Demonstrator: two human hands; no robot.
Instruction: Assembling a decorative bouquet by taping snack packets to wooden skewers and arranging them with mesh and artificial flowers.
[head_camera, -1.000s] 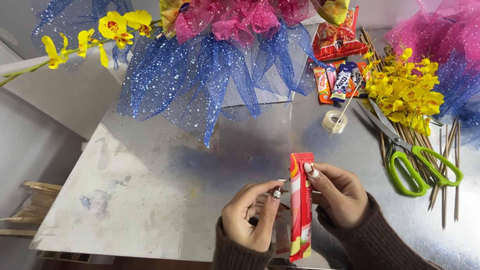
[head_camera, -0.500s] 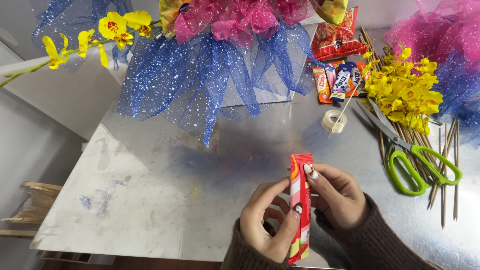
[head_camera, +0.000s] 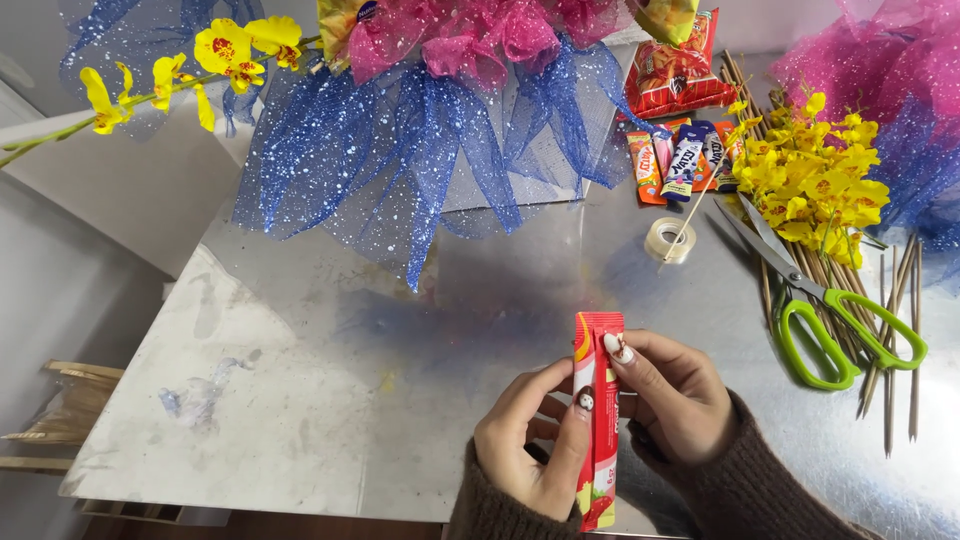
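Note:
I hold a long red snack packet (head_camera: 601, 400) upright over the near edge of the metal table (head_camera: 330, 340). My left hand (head_camera: 530, 440) grips its lower half, thumb pressed along the front. My right hand (head_camera: 675, 395) pinches its upper part, a painted fingernail lying on the wrapper near the top. Both wrists are in brown knit sleeves.
A blue-and-pink net bouquet (head_camera: 430, 120) with yellow flowers (head_camera: 200, 60) fills the back. A tape roll (head_camera: 668, 240), several snack bars (head_camera: 680, 160), a red snack bag (head_camera: 680, 75), green-handled scissors (head_camera: 825, 320), wooden skewers (head_camera: 890, 340) and yellow flowers (head_camera: 815, 175) lie at the right.
My left hand moved up from beside the packet and closed on its lower half, thumb sliding up the front. The packet shifted slightly left. My right hand kept its pinch.

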